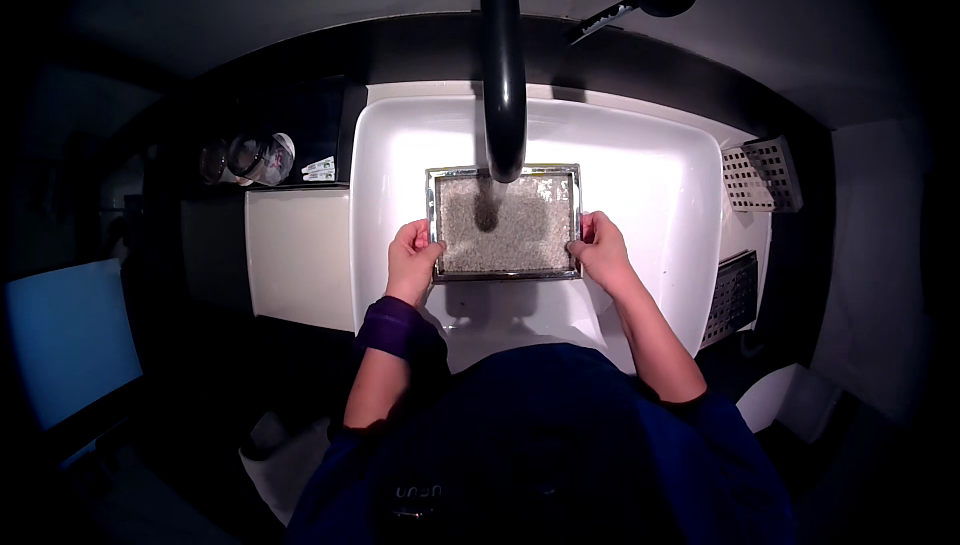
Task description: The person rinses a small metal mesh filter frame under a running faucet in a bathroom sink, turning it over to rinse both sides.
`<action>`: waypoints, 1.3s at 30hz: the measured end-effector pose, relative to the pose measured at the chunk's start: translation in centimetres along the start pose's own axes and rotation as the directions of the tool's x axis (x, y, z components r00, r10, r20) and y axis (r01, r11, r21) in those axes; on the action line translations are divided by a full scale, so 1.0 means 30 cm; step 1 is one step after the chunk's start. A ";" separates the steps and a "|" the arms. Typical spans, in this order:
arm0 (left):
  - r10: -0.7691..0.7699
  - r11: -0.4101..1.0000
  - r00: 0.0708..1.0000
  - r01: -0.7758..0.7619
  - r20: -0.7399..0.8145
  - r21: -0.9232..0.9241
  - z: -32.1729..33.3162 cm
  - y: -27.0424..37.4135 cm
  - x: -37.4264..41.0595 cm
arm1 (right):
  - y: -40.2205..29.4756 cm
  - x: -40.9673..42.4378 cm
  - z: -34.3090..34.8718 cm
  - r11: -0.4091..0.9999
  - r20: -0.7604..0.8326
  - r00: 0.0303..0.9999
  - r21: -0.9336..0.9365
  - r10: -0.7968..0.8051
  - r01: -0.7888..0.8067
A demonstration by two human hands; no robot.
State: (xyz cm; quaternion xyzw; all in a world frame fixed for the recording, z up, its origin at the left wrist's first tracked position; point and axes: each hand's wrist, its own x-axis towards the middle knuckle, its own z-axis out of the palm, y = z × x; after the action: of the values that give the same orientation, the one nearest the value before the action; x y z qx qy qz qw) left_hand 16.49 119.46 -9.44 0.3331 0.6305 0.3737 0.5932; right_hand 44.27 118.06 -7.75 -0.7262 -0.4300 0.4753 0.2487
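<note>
My left hand [412, 261] grips the left edge of a shallow rectangular tray [517, 245], with the thumb over its rim. The right edge is held the same way by my right hand [601, 251]. The tray has a shiny, metallic-looking rim and a grey, grainy inside; I cannot tell what the grains are. It is held over a white rectangular basin [664, 185], its shadow falling below it. Directly above its back edge hangs the spout of a black faucet [504, 94], which hides a small part of the rim.
Left of the basin are glass jars [259, 158], small white packets [320, 169] and a pale board [300, 256]. On the right stand a white perforated basket [759, 176] and a dark perforated one [731, 297]. A white bin [776, 395] is at lower right.
</note>
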 end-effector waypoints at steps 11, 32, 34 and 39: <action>-0.016 0.998 0.998 0.020 0.054 -0.065 0.006 0.034 -0.001 | -0.002 0.032 -0.011 0.994 0.115 0.992 0.090 0.052 -0.063; -0.009 0.992 0.999 0.015 0.044 -0.125 0.025 0.131 -0.063 | -0.101 0.018 -0.056 0.992 0.043 0.992 0.037 -0.121 0.119; 0.024 0.995 0.999 -0.021 0.033 -0.101 0.025 0.125 -0.061 | -0.114 0.023 -0.072 1.000 0.138 0.990 0.029 -0.005 0.001; 0.016 0.968 0.990 0.018 0.137 -0.250 0.017 0.090 -0.054 | -0.094 0.027 -0.092 1.000 0.073 0.997 0.018 -0.014 0.012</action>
State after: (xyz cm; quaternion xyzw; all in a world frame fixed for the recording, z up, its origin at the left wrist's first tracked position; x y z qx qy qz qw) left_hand 17.06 119.44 -6.30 0.2803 0.5359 0.4261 0.6728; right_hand 45.82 120.33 -4.80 -0.7034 -0.4393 0.5035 0.2423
